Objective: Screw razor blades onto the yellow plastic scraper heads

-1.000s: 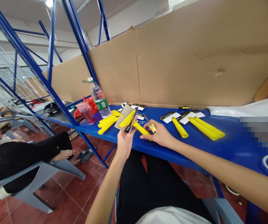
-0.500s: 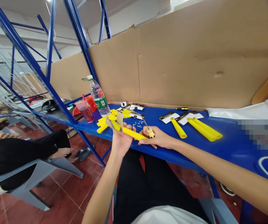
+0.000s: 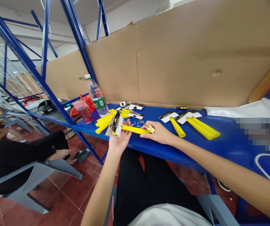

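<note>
**One scraper in hand, several parts waiting on the bench**

The blue workbench (image 3: 219, 147) runs across the view with a cardboard wall (image 3: 184, 62) behind it. At 2 o'clock from the hands lie loose yellow handles (image 3: 202, 127) beside black-and-white blade cards (image 3: 166, 116), apparently not yet joined. At 11 o'clock sits a pile of yellow pieces (image 3: 104, 121), and past it a water bottle (image 3: 97, 98) and a red drink cup (image 3: 84, 110).

The left hand (image 3: 119, 141) is cupped, palm up, around the scraper (image 3: 125, 127): its flat blade end with the label stands at 10 o'clock and its yellow handle points to 3 o'clock. The right hand (image 3: 159, 133) is closed on a small screwdriver (image 3: 148, 126), tip aimed toward the handle. Small screws (image 3: 136, 122) are scattered just behind, at 12 o'clock.

By my reading, this piece is mid-assembly, and the separated handles and cards suggest more units remain.
</note>
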`<action>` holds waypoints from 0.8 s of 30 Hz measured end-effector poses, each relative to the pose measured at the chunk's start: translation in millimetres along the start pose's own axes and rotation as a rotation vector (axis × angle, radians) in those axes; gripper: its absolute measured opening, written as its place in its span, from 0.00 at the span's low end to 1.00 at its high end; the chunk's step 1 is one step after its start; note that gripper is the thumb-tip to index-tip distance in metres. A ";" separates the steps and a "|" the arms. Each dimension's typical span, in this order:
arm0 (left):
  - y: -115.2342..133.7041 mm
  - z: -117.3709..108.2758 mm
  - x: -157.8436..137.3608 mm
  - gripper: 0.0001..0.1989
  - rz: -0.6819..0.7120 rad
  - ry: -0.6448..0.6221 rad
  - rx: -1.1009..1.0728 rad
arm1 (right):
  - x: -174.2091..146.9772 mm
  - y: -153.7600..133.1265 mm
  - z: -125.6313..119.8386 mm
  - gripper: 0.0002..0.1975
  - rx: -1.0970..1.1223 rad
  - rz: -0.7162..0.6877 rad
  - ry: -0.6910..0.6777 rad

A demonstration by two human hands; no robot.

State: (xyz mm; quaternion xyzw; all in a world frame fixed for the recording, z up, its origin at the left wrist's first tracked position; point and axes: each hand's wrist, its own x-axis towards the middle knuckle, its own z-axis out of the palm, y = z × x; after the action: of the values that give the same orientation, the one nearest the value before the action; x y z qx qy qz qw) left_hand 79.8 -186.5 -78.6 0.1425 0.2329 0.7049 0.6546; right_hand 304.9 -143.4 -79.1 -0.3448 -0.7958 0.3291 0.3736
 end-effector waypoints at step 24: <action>-75.2 69.2 129.5 0.19 -0.221 -0.495 1.084 | -141.5 18.3 -66.1 0.23 -0.749 0.171 0.517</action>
State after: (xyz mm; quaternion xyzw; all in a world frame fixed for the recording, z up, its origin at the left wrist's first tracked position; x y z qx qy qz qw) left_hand 166.0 -46.0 -71.9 0.5903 0.4132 0.3598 0.5928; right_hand 433.1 -228.3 -112.1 -0.5911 -0.7094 -0.0482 0.3810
